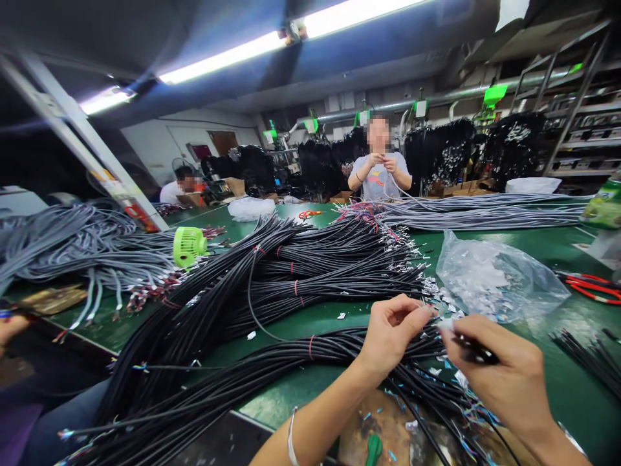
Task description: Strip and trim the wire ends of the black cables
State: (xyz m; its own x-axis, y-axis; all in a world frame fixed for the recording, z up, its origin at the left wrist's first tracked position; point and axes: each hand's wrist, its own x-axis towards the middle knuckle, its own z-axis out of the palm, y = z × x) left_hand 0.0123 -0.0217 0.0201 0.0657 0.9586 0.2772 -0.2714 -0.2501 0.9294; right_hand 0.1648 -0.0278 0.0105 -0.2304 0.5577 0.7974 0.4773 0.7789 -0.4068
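My left hand (395,333) is closed in a pinch over the cables, with thin wire ends (429,307) showing at its fingertips. Close by on the right, my right hand (499,369) grips a small tool with a dark handle (473,349); it is blurred, so I cannot tell its exact kind. Below both hands lies a bundle of black cables (272,353) held by a red tie (311,346). Their stripped ends (473,408) fan out in coloured wires under my right hand. Scraps of white and blue lie around.
Tied black cable bundles (330,259) cover the mid-table, with grey cables (485,212) behind. A clear plastic bag (499,275) and red-handled tool (592,288) lie at right. A green fan (189,246) stands left. Across the table a person (381,171) holds a cable.
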